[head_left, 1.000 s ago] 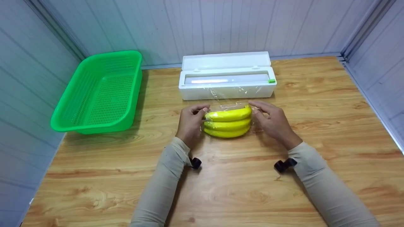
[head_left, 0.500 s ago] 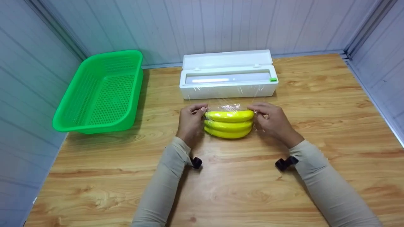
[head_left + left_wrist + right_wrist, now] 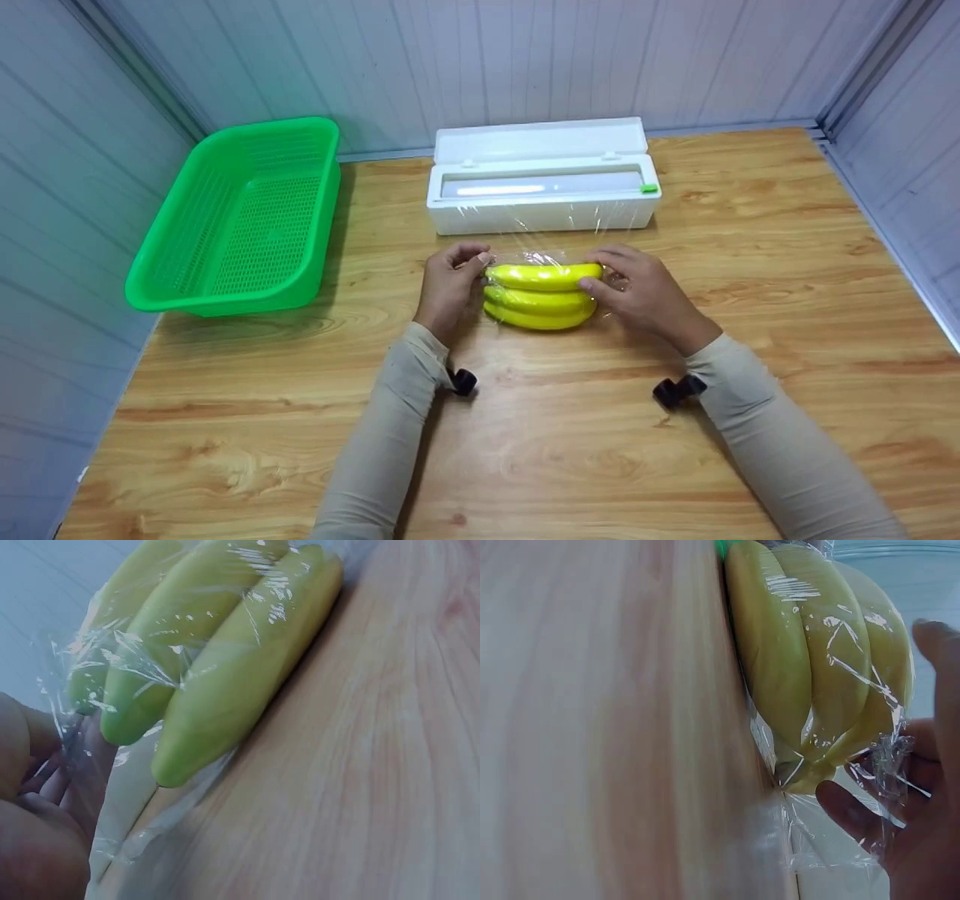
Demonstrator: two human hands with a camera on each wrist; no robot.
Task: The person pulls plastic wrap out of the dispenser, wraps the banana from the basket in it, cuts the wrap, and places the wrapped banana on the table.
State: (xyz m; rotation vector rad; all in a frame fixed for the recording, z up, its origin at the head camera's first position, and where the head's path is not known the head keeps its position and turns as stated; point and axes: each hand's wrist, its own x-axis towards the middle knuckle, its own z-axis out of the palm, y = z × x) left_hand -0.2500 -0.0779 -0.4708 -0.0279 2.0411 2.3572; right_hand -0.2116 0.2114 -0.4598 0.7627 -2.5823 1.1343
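A bunch of three yellow bananas [image 3: 536, 300], wrapped in shiny cling film [image 3: 180, 667], lies between the hands on the wooden table. At its left end, my left hand [image 3: 448, 289] pinches the film between thumb and bent fingers. My right hand [image 3: 637, 292] is at the stem end. Its thumb lies over the top banana in the head view, and its other fingers curl round behind the film. Loose film gathers by the right fingers [image 3: 851, 814] in the right wrist view. Clear film also runs from the bunch back to a white dispenser box [image 3: 540, 217].
The box's lid [image 3: 540, 142] stands raised, and a green slider [image 3: 649, 189] sits at its right end. A green perforated basket [image 3: 142, 289] stands at the back left. White panel walls [image 3: 547, 67] enclose the table [image 3: 562, 450] at the back and sides.
My right thumb has moved left from beside the stem end to over the top banana. The bunch has stayed nearly in place, and the left hand has barely shifted.
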